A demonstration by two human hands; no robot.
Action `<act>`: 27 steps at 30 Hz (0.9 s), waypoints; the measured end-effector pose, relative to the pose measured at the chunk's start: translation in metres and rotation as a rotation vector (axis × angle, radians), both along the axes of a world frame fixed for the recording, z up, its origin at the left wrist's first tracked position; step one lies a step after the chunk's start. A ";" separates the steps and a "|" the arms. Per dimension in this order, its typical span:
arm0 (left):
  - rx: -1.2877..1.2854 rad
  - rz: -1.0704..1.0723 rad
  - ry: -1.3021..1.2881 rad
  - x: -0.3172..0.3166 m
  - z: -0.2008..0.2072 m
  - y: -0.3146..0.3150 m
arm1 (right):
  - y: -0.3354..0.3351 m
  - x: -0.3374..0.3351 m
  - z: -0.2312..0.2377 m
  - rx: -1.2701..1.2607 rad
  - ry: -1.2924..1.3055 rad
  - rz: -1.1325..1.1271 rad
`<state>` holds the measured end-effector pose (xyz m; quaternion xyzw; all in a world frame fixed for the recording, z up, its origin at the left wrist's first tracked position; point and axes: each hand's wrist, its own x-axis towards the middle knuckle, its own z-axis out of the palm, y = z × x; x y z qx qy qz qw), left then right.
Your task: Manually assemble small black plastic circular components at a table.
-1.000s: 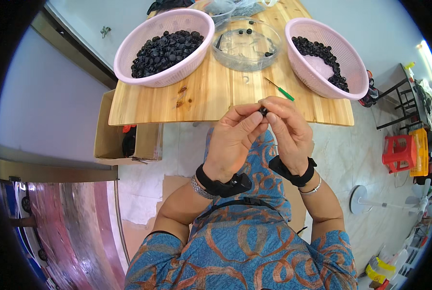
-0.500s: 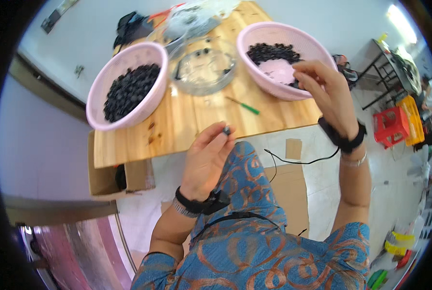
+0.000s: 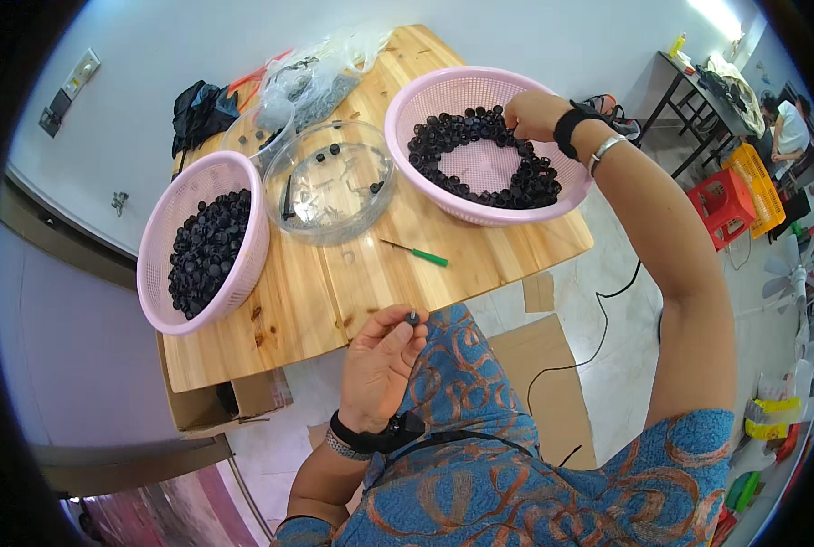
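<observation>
Across the pale wooden table [image 3: 309, 296], two pink plastic baskets [image 3: 475, 211] of round black pieces [image 3: 208, 251] suggest much work remains, the left hand [image 3: 380, 365] pinching one small dark piece [image 3: 413, 318], the right hand [image 3: 535, 117] in a grip I cannot tell.

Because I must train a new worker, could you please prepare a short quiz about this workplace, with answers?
1. True or false: the left hand holds the green-handled tool.
2. How many pink baskets hold black pieces? (a) one (b) two (c) three
3. Complete: the right hand is at the basket on the ____ side of the wooden table.

Key: 1. False; it holds a small dark piece, and the tool lies on the table. 2. b. 3. right.
</observation>
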<state>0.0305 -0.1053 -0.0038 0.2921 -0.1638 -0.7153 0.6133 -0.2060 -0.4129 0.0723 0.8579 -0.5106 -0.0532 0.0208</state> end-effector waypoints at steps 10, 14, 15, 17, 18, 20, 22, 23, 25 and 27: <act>0.033 -0.041 -0.002 0.002 -0.003 -0.003 | -0.011 0.023 -0.025 0.006 0.150 0.012; 0.028 -0.028 0.001 0.005 -0.004 -0.002 | -0.005 0.025 -0.027 -0.014 0.183 0.041; 0.019 -0.026 -0.001 0.005 -0.003 -0.002 | -0.003 0.023 -0.022 0.069 0.008 0.097; 0.020 -0.010 -0.019 0.005 0.000 -0.003 | 0.012 0.023 -0.004 0.186 -0.284 0.142; 0.018 0.019 -0.044 0.007 0.002 -0.003 | 0.037 0.035 0.015 0.366 -0.520 0.032; 0.006 0.059 -0.048 0.011 0.005 -0.006 | 0.073 0.044 0.032 0.425 -0.727 0.133; 0.010 0.114 -0.052 0.013 0.006 -0.006 | 0.112 0.054 0.040 0.558 -0.861 0.143; -0.033 0.111 -0.012 0.014 0.006 -0.008 | 0.137 0.060 0.040 0.419 -0.909 0.279; -0.058 0.132 0.025 0.017 0.008 -0.008 | 0.181 0.068 0.034 0.540 -1.017 0.260; -0.077 0.139 0.093 0.013 0.009 -0.009 | 0.209 0.076 0.021 0.382 -1.019 0.410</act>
